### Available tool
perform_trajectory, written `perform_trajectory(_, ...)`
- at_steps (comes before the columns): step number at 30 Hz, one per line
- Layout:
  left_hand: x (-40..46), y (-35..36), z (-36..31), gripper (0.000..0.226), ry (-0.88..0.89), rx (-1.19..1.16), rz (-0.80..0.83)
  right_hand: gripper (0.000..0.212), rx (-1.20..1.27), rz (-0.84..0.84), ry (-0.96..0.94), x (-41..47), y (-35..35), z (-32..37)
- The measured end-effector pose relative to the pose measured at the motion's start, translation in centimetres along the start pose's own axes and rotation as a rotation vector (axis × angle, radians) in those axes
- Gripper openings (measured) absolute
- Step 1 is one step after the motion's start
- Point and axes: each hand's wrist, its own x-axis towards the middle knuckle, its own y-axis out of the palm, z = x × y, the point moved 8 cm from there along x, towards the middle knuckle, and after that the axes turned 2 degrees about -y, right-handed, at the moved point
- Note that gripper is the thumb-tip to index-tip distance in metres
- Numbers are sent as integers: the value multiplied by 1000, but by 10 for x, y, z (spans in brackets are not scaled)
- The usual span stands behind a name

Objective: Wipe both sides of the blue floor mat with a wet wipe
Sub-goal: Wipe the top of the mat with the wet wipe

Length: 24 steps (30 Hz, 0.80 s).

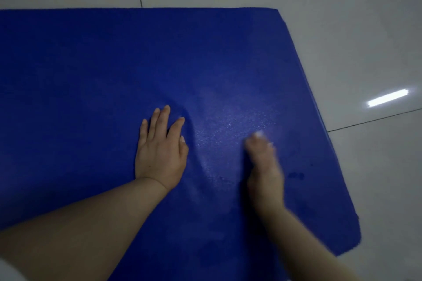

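Left hand (161, 150) is lying flat, fingers straight and spread, pressing the mat (91, 70), probably pinning it so it does not slide under the wiping. Right hand (263, 166) is blurring; fingers seem curled at the tips over something whitish, likely the wipe (260, 135), but the grip cannot be told for sure. A damp sheen is showing on the mat between and ahead of the hands. Mat is lying flat on the tile floor (342, 29), one face up; the underside is presumably waiting.
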Motion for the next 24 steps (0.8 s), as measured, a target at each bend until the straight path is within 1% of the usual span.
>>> perform_trajectory(2,1,-1,-1,44,1,5,-4,58,40,130,-343,-49,20,64)
perform_trajectory(3,1,-3,-2,45,5,5,-3,54,57,198,-473,-69,24,80)
perform_trajectory(4,1,-3,-3,43,7,7,4,48,61,241,-549,-76,23,82)
perform_trajectory(5,0,-3,-3,42,5,8,14,44,52,242,-553,-71,18,68)
perform_trajectory(6,0,-3,-3,43,5,7,19,44,41,190,-471,-57,9,44)
perform_trajectory(7,0,-3,-2,43,9,6,17,47,28,116,-317,-39,-3,13)
perform_trajectory(9,1,-4,-2,44,12,4,5,63,-27,14,97,-7,-25,-53)
perform_trajectory(10,1,-4,-1,44,12,5,3,70,-47,-10,248,-3,-31,-68)
perform_trajectory(11,0,-4,-2,44,12,4,5,70,-48,-32,305,-5,-32,-64)
perform_trajectory(12,0,-5,-2,44,13,0,7,66,-52,-56,249,-13,-27,-46)
perform_trajectory(14,0,-7,-2,44,16,-9,8,57,-72,9,-87,-56,3,15)
perform_trajectory(16,-1,-8,-3,44,21,-19,10,49,-63,203,-434,-115,35,71)
perform_trajectory(17,-1,-8,-3,45,23,-22,11,43,-89,260,-576,-134,37,86)
perform_trajectory(18,-1,-8,-3,45,25,-22,13,40,-108,283,-680,-138,33,85)
perform_trajectory(19,-1,-7,-2,45,28,-19,14,39,-108,271,-705,-130,25,73)
perform_trajectory(20,-1,-7,-2,45,32,-14,15,39,-60,237,-607,-112,14,52)
perform_trajectory(22,-1,-6,-1,46,34,-8,17,50,-9,117,-206,-66,-17,-15)
perform_trajectory(23,-2,-6,0,46,31,-8,17,58,-31,67,23,-49,-31,-47)
perform_trajectory(24,-2,-7,0,46,30,-9,20,64,-48,31,193,-42,-40,-68)
